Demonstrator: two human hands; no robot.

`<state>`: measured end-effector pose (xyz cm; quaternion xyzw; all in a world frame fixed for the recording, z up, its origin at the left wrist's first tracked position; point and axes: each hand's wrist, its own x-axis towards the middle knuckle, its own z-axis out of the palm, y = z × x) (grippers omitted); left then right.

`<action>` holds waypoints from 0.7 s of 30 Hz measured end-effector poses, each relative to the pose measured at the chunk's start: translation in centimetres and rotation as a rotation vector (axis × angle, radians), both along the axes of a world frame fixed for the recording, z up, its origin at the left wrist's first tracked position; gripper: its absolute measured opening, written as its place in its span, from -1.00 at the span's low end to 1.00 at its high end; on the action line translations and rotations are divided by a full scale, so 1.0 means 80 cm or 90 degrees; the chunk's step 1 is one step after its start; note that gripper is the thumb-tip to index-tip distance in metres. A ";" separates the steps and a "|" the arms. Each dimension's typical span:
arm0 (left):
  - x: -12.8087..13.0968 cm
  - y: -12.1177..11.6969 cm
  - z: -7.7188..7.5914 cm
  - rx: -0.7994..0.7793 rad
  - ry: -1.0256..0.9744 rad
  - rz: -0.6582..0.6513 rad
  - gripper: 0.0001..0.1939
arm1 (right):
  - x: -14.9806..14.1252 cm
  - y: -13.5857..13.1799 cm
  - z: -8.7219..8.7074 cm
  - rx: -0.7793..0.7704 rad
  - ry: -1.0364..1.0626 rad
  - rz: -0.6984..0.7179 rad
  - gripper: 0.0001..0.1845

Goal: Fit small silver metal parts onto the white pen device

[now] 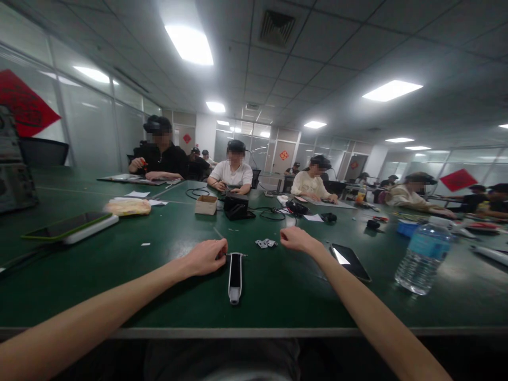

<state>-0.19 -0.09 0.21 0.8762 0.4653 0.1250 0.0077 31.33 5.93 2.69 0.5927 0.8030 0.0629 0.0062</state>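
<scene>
My left hand point(208, 256) rests on the green table with its fingers curled, right beside the far end of a narrow white-framed device with a black face point(235, 278). A thin bar sticks out at that end, close to my fingertips; whether they pinch it or only lie against it is unclear. My right hand point(296, 239) is closed in a loose fist over the table, and what it may hold is hidden. Several small silvery flat pieces point(265, 243) lie in a little pile between my hands, just left of the right one.
A dark phone point(351, 262) and a water bottle point(424, 256) stand to the right. At left are a green-edged phone point(71, 225) and a wrapped packet point(129, 206). Ahead sit an open cardboard box point(206, 205), a black case point(236, 205) and cables. Other people work across the table.
</scene>
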 end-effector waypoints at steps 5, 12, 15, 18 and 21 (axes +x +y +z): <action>-0.001 0.000 -0.001 -0.003 -0.007 -0.009 -0.86 | -0.004 -0.003 0.008 0.036 0.091 0.076 -0.82; 0.001 -0.001 -0.001 0.003 0.001 -0.007 -0.86 | -0.035 -0.016 -0.009 -0.153 0.375 0.203 -0.73; 0.002 -0.002 0.001 0.007 0.007 -0.007 -0.88 | -0.055 -0.023 -0.023 -0.231 0.437 0.207 -0.76; 0.002 -0.003 0.002 0.007 0.007 -0.005 -0.88 | -0.070 -0.027 -0.034 -0.247 0.466 0.205 -0.78; 0.002 -0.004 0.003 -0.001 0.003 -0.004 -0.88 | -0.079 -0.027 -0.043 -0.197 0.474 0.189 -0.78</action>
